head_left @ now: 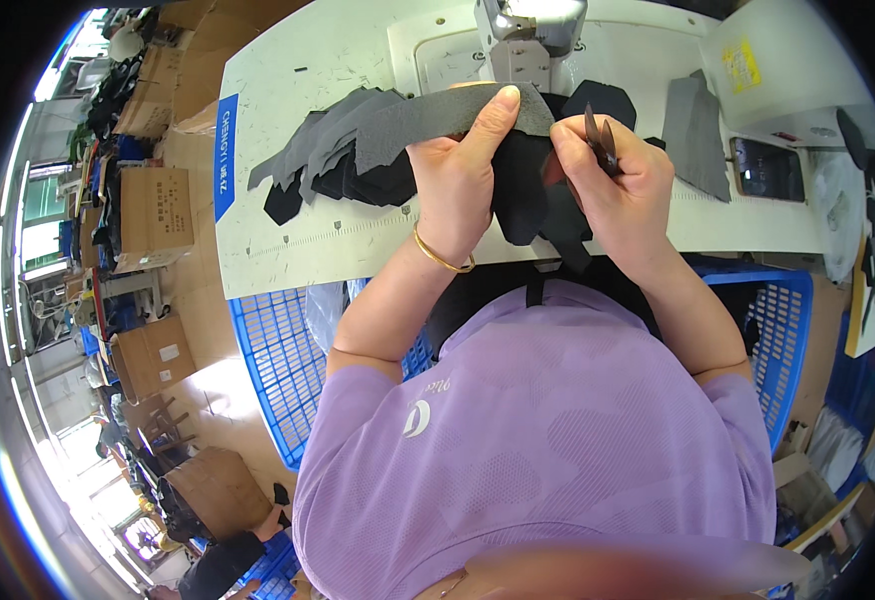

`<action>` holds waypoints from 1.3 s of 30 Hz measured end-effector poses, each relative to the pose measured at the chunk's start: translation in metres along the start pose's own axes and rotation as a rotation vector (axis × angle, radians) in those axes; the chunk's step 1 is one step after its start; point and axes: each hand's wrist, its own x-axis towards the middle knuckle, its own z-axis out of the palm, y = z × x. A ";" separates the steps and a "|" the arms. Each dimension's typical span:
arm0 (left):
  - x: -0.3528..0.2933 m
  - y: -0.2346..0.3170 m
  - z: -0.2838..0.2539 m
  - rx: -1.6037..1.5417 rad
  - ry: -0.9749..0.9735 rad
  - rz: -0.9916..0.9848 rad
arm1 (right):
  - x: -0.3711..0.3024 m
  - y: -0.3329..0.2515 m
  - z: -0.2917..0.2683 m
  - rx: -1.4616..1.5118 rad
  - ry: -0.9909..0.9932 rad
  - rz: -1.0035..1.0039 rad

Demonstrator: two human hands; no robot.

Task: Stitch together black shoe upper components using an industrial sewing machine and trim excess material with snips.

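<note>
One grey strip [428, 116] likely needs steadying, so my left fingers [493, 122] pinch it. Right fingers [580, 166] grip half-hidden dark snips [601, 148], apparently.

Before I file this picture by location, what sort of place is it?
Probably a sewing workshop: a white sewing machine, overlapping grey fabric-like pieces and brown cardboard boxes suggest it.

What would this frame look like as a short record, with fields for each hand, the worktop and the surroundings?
Left hand: holding a grey fabric strip, thumb on top
Right hand: gripping dark snips, points upward in the picture
Worktop: white; dark and grey cut pieces left, a grey piece and dark-screened device right
Beyond hands: part of a white machine
Below worktop: blue lattice sides, left and right
</note>
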 end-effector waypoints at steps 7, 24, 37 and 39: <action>0.014 0.011 -0.002 0.028 -0.008 -0.060 | 0.013 0.001 0.009 -0.005 0.042 -0.110; 0.068 0.029 0.004 0.097 -0.069 0.030 | 0.056 -0.010 0.020 0.190 0.122 0.010; 0.080 0.041 0.002 0.091 -0.107 -0.046 | 0.058 -0.001 0.027 0.297 0.115 0.028; 0.080 0.041 0.002 0.100 -0.107 -0.049 | 0.057 -0.001 0.028 0.309 0.116 0.028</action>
